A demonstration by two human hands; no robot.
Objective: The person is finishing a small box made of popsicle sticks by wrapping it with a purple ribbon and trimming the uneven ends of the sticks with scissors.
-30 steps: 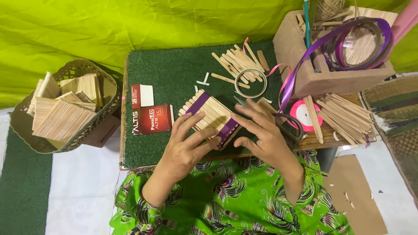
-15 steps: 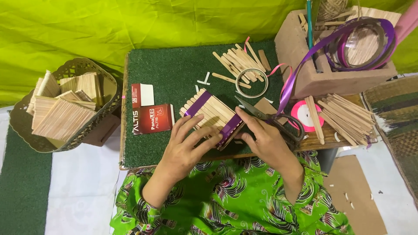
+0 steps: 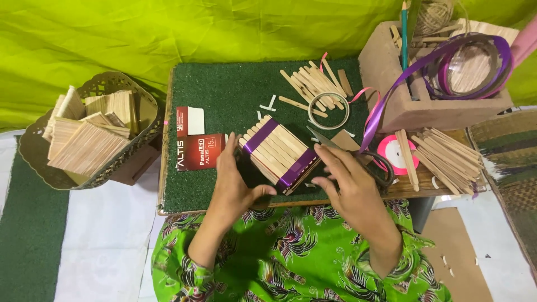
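A panel of wooden craft sticks (image 3: 278, 151) crossed by two purple ribbon strips lies tilted on the green mat (image 3: 224, 100). My left hand (image 3: 238, 184) holds its near left edge, thumb under the lower corner. My right hand (image 3: 349, 182) touches the panel's right corner with its fingertips. Dark-handled scissors (image 3: 369, 159) lie by and partly under that hand, blades pointing toward the panel.
Loose sticks (image 3: 313, 86) and a tape ring (image 3: 328, 110) lie behind the panel. A red and white small box (image 3: 197, 151) sits at left. A wooden box (image 3: 425, 95) with purple ribbon (image 3: 470, 61), a pink ribbon spool (image 3: 391, 154), more sticks (image 3: 447, 151) at right. A basket (image 3: 89, 134) of stick panels at far left.
My left hand slid off the top of the panel to its near left edge. My right hand drew back to the right corner, uncovering the stick panel.
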